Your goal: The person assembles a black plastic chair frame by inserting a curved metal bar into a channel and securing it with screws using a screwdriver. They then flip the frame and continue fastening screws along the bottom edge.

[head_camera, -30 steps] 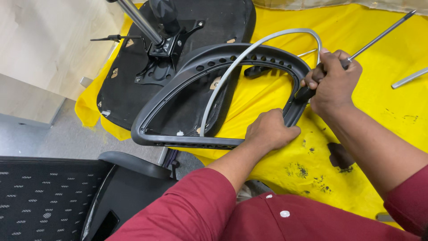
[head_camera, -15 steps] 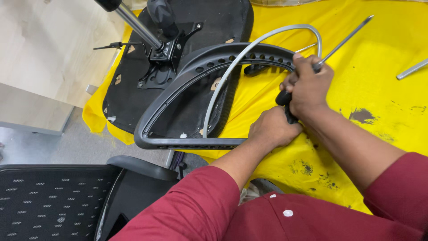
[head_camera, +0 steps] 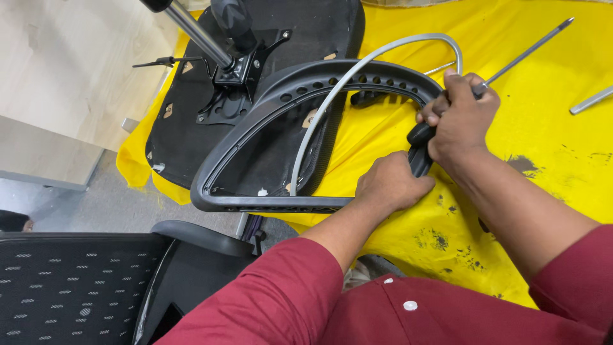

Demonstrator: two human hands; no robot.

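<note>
My left hand (head_camera: 393, 185) presses the black plastic chair-back frame (head_camera: 255, 137) flat on the yellow-covered bench (head_camera: 543, 115) while my right hand (head_camera: 461, 115) grips the black-handled screwdriver (head_camera: 517, 59), best kept square and steady.

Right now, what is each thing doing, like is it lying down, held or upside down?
Black plastic chair-back frame: lying flat on the cloth, pressed by the left hand.
Long black-handled screwdriver: gripped in the right hand.
Black chair seat: upside down, metal post pointing up.
Grey curved metal rod: resting across the frame.
Yellow cloth: spread out, stained.
</note>
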